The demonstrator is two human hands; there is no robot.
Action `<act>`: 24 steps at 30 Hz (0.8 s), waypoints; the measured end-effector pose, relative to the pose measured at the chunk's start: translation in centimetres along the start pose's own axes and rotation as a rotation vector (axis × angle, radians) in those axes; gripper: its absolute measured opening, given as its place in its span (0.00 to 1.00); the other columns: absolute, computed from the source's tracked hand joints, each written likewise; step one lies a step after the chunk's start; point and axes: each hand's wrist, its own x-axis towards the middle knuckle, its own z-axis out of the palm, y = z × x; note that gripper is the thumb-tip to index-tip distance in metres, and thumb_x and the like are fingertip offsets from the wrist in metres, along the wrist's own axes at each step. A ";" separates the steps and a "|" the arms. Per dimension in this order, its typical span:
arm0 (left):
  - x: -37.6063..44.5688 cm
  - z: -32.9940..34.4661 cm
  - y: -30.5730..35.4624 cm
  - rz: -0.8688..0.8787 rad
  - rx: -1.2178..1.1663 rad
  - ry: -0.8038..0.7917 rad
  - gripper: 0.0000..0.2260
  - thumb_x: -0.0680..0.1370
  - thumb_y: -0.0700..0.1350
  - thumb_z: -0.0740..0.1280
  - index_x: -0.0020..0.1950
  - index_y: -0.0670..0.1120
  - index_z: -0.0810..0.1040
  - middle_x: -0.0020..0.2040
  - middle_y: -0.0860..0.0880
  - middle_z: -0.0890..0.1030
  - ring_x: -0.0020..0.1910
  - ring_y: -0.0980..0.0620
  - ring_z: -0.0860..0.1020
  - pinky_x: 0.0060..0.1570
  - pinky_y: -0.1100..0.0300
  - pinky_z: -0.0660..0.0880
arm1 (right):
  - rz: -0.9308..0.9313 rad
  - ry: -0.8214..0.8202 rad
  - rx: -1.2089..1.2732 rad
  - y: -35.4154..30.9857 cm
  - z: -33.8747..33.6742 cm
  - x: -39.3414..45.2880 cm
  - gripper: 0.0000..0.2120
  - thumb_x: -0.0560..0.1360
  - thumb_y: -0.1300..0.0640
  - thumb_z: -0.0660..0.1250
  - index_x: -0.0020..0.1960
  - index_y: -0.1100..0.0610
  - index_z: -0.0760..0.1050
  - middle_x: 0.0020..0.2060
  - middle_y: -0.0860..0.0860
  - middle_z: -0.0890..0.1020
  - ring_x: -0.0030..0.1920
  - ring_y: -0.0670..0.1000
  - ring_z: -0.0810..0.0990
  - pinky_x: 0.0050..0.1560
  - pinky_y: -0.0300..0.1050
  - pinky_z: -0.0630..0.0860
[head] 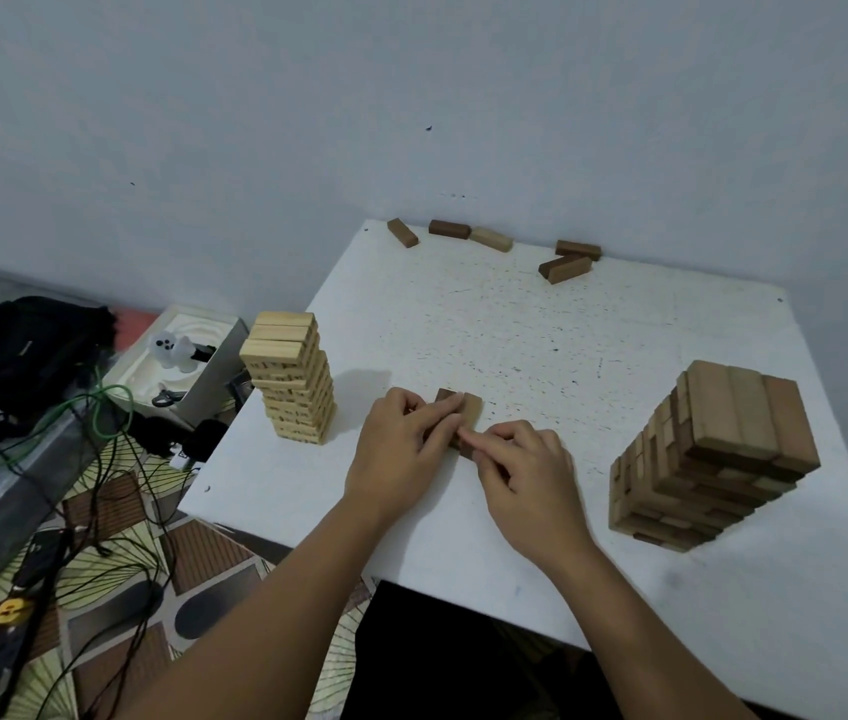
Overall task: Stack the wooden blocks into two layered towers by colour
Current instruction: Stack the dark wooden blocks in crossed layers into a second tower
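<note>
A tall tower of light blocks (293,375) stands at the left edge of the white table (541,324). At the right rises a wider tower of brown blocks (707,454). In the middle, a few brown blocks (469,410) lie side by side on the table. My left hand (403,444) grips them from the left, fingers curled over their tops. My right hand (525,467) pinches their near end from the right. The hands hide much of these blocks.
Several loose blocks lie along the far edge by the wall: a brown one (403,232), a dark one (449,229), a light one (491,239) and two dark ones (569,262). Left of the table are a white box (188,350), a black bag (42,340) and cables (99,459).
</note>
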 end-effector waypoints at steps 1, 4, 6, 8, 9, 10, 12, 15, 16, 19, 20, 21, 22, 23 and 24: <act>0.0 0.0 0.0 -0.001 -0.001 0.003 0.15 0.82 0.58 0.64 0.68 0.63 0.80 0.49 0.56 0.72 0.54 0.53 0.73 0.57 0.51 0.75 | 0.002 0.000 0.009 -0.1 0.0 0.0 0.17 0.83 0.53 0.65 0.67 0.36 0.79 0.52 0.36 0.76 0.50 0.44 0.65 0.58 0.48 0.68; 0.0 -0.1 0.1 0.002 -0.010 0.011 0.13 0.83 0.54 0.67 0.66 0.62 0.82 0.49 0.56 0.72 0.54 0.53 0.74 0.58 0.51 0.75 | 0.042 0.048 0.054 -0.2 -0.1 -0.1 0.15 0.81 0.53 0.68 0.66 0.41 0.79 0.50 0.37 0.74 0.50 0.46 0.70 0.57 0.49 0.72; -0.2 -0.1 0.2 0.001 -0.030 0.017 0.13 0.83 0.53 0.67 0.66 0.61 0.82 0.50 0.56 0.72 0.54 0.54 0.74 0.58 0.52 0.75 | 0.097 0.097 0.110 -0.2 -0.2 -0.2 0.14 0.81 0.52 0.69 0.66 0.45 0.79 0.51 0.39 0.74 0.52 0.46 0.75 0.56 0.49 0.76; -0.4 -0.2 0.4 -0.005 -0.045 0.028 0.13 0.83 0.52 0.67 0.66 0.60 0.82 0.50 0.56 0.73 0.54 0.56 0.74 0.58 0.53 0.75 | 0.167 0.120 0.155 -0.3 -0.2 -0.1 0.15 0.81 0.50 0.69 0.67 0.47 0.78 0.53 0.41 0.74 0.54 0.45 0.77 0.53 0.46 0.78; -0.4 -0.2 0.5 -0.012 -0.047 0.034 0.13 0.82 0.53 0.67 0.67 0.60 0.82 0.50 0.56 0.73 0.54 0.56 0.74 0.57 0.54 0.75 | 0.201 0.126 0.157 -0.4 -0.1 0.1 0.16 0.81 0.49 0.69 0.68 0.48 0.77 0.54 0.41 0.73 0.53 0.46 0.77 0.51 0.44 0.77; -0.4 -0.3 0.6 -0.022 -0.046 0.036 0.14 0.82 0.53 0.67 0.67 0.61 0.82 0.50 0.56 0.74 0.54 0.56 0.74 0.57 0.55 0.75 | 0.229 0.133 0.152 -0.5 -0.1 0.2 0.17 0.81 0.47 0.69 0.69 0.48 0.76 0.54 0.42 0.72 0.52 0.46 0.77 0.49 0.42 0.75; -0.4 -0.3 0.7 -0.045 -0.046 0.033 0.16 0.81 0.53 0.68 0.69 0.61 0.80 0.50 0.57 0.75 0.55 0.56 0.74 0.57 0.57 0.74 | 0.252 0.147 0.146 -0.7 -0.1 0.4 0.18 0.82 0.47 0.67 0.70 0.49 0.75 0.55 0.43 0.73 0.51 0.46 0.77 0.48 0.41 0.73; -0.4 -0.3 0.8 -0.057 -0.048 0.040 0.18 0.79 0.53 0.69 0.70 0.60 0.78 0.50 0.58 0.77 0.55 0.57 0.74 0.55 0.61 0.72 | 0.233 0.134 0.147 -0.7 -0.4 0.3 0.17 0.82 0.53 0.66 0.71 0.50 0.73 0.56 0.43 0.73 0.52 0.45 0.77 0.51 0.45 0.76; -0.5 -0.3 0.8 -0.058 -0.047 0.042 0.19 0.79 0.53 0.70 0.70 0.60 0.78 0.49 0.59 0.77 0.54 0.57 0.74 0.55 0.62 0.72 | 0.219 0.112 0.144 -0.7 -0.5 0.1 0.19 0.81 0.55 0.66 0.72 0.49 0.72 0.57 0.43 0.73 0.52 0.45 0.77 0.51 0.43 0.76; -0.5 -0.3 0.8 -0.052 -0.040 0.048 0.19 0.78 0.52 0.71 0.69 0.59 0.79 0.49 0.59 0.78 0.53 0.57 0.74 0.53 0.62 0.72 | 0.166 0.075 0.137 -0.5 -0.6 -0.2 0.23 0.79 0.56 0.67 0.73 0.46 0.71 0.58 0.42 0.75 0.50 0.41 0.77 0.49 0.38 0.74; -0.5 -0.3 0.8 -0.049 -0.039 0.048 0.18 0.78 0.52 0.71 0.68 0.59 0.79 0.49 0.59 0.79 0.53 0.57 0.74 0.52 0.63 0.71 | 0.169 0.080 0.145 -0.5 -0.5 -0.2 0.22 0.80 0.55 0.68 0.73 0.45 0.71 0.57 0.42 0.75 0.49 0.40 0.77 0.47 0.37 0.73; -0.6 -0.3 0.8 -0.046 -0.038 0.047 0.18 0.78 0.52 0.71 0.68 0.59 0.80 0.49 0.59 0.79 0.53 0.57 0.74 0.52 0.63 0.71 | 0.181 0.091 0.158 -0.5 -0.5 -0.2 0.22 0.80 0.54 0.68 0.73 0.45 0.72 0.57 0.41 0.75 0.49 0.39 0.77 0.46 0.36 0.73; -0.6 -0.4 0.8 -0.042 -0.037 0.048 0.18 0.77 0.52 0.72 0.68 0.58 0.80 0.49 0.59 0.79 0.53 0.57 0.74 0.51 0.63 0.71 | 0.193 0.105 0.174 -0.5 -0.5 -0.1 0.21 0.81 0.53 0.68 0.73 0.45 0.72 0.56 0.41 0.75 0.49 0.38 0.77 0.46 0.35 0.72; -0.6 -0.4 0.8 -0.038 -0.034 0.050 0.18 0.77 0.52 0.72 0.67 0.58 0.80 0.49 0.59 0.80 0.53 0.57 0.74 0.51 0.65 0.70 | 0.203 0.117 0.187 -0.6 -0.5 0.0 0.20 0.81 0.53 0.68 0.72 0.46 0.73 0.55 0.41 0.75 0.49 0.38 0.77 0.46 0.35 0.72; -0.6 -0.5 0.8 -0.036 -0.032 0.054 0.18 0.77 0.52 0.72 0.67 0.58 0.81 0.49 0.59 0.80 0.53 0.56 0.74 0.50 0.66 0.70 | 0.210 0.126 0.202 -0.7 -0.5 0.0 0.19 0.81 0.53 0.68 0.72 0.47 0.73 0.54 0.41 0.76 0.49 0.38 0.77 0.47 0.35 0.73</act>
